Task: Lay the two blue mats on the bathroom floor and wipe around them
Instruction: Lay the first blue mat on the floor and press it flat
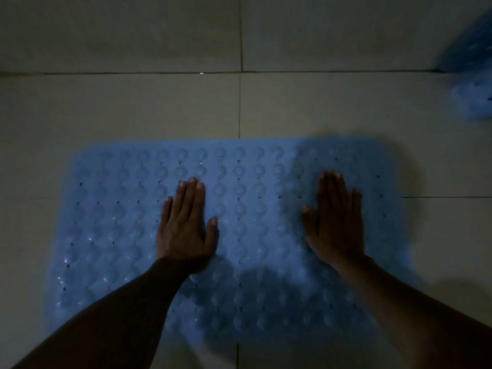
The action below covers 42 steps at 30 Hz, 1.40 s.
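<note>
On the left half of the blue mat, the left hand rests palm down. Its fingers are straight and close together and point away from the person, and the thumb is spread out to the right. It grips nothing and simply lies flat on the surface. The bare left forearm comes in from the lower left corner and crosses the near left part of the mat.

The mat spreads out under and around this hand. A broad stretch lies to the hand's left, a band lies beyond the fingertips, and more lies nearer the person. It is flat on the pale tiled floor, covered in rows of round bumps with small dark holes between them. A bare strip of mat lies between the two hands.

To the right of that strip, the right hand rests on the mat in the same way, palm down, fingers straight and together. Its thumb is spread out to the left, and it holds nothing. It is slightly blurred and sits in a patch of shadow. The right forearm comes in from the lower right corner. The mat's far edge runs beyond these fingertips, and its right edge lies to the hand's right.

Far beyond and to the right of the right hand is a second blue mat, cut off by the frame edge. It is well apart from the first mat, and too blurred to tell how it lies.
</note>
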Tool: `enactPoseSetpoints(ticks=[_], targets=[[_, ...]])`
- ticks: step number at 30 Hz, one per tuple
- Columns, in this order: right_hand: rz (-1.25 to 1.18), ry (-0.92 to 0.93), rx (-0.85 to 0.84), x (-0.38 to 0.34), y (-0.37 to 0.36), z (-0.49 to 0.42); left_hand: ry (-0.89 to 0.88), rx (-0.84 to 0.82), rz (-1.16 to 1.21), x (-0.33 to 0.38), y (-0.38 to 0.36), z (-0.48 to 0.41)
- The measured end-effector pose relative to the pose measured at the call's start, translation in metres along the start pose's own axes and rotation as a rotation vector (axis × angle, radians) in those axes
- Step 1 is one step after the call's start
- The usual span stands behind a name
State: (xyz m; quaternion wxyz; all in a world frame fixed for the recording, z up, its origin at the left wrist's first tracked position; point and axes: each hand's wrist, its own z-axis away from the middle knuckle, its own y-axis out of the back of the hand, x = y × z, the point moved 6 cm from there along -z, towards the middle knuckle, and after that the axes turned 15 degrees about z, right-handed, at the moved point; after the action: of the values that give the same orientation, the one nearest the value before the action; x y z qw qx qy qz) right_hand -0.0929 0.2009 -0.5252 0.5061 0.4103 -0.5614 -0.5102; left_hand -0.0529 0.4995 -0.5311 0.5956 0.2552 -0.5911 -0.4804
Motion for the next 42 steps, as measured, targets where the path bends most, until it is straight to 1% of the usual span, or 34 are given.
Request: enactPoseSetpoints(ticks=[1,3,6,8,10,11,13,16,18,19,22,25,27,29,33,35,39,42], targets=[[-0.001,0.014,-0.016,0.008,-0.006,0.004,-0.005,0.003,-0.006,0.001,-0.001,0.002],[-0.016,0.041,0.003,0.007,-0.009,0.007,-0.003,0.029,-0.034,-0.002,0.001,0.002],[-0.042,0.027,-0.029,0.006,-0.007,0.007,-0.036,-0.007,-0.098,0.014,-0.001,-0.003],[-0.063,0.037,-0.028,0.006,-0.008,0.005,-0.15,-0.007,-0.055,0.051,-0.01,-0.013],[-0.085,0.028,-0.051,0.008,-0.009,0.003,-0.246,-0.051,-0.002,0.1,-0.032,-0.031],[-0.096,0.026,-0.042,0.009,-0.009,0.003,-0.26,-0.057,0.017,0.119,-0.043,-0.04],[-0.116,0.033,-0.051,0.009,-0.009,0.003,-0.216,-0.06,0.005,0.143,-0.06,-0.053],[-0.136,0.064,-0.063,0.009,-0.007,0.0,-0.188,-0.079,-0.081,0.147,-0.072,-0.058],[-0.154,0.108,-0.06,0.016,-0.004,0.002,-0.202,-0.087,-0.07,0.145,-0.072,-0.057],[-0.149,0.118,-0.052,0.026,-0.003,0.002,-0.201,-0.086,-0.065,0.144,-0.071,-0.058],[-0.105,0.062,0.001,0.071,-0.001,-0.002,-0.179,-0.095,-0.061,0.143,-0.071,-0.063],[-0.082,0.06,-0.019,0.099,-0.012,-0.002,-0.183,-0.093,-0.057,0.144,-0.07,-0.063],[-0.071,0.085,-0.035,0.103,-0.023,0.003,-0.17,-0.101,-0.079,0.145,-0.068,-0.062],[-0.064,0.083,-0.017,0.103,-0.025,0.002,-0.185,-0.078,-0.106,0.152,-0.065,-0.064],[-0.089,0.065,0.001,0.103,-0.02,0.005,-0.309,-0.067,-0.017,0.207,-0.085,-0.073],[-0.092,0.057,-0.007,0.104,-0.019,0.003,-0.303,-0.085,-0.015,0.222,-0.098,-0.08],[-0.069,0.049,-0.033,0.103,-0.022,0.004,-0.292,-0.094,-0.065,0.218,-0.103,-0.081],[-0.069,0.055,-0.065,0.102,-0.022,0.002,-0.293,-0.082,-0.05,0.219,-0.101,-0.081]])
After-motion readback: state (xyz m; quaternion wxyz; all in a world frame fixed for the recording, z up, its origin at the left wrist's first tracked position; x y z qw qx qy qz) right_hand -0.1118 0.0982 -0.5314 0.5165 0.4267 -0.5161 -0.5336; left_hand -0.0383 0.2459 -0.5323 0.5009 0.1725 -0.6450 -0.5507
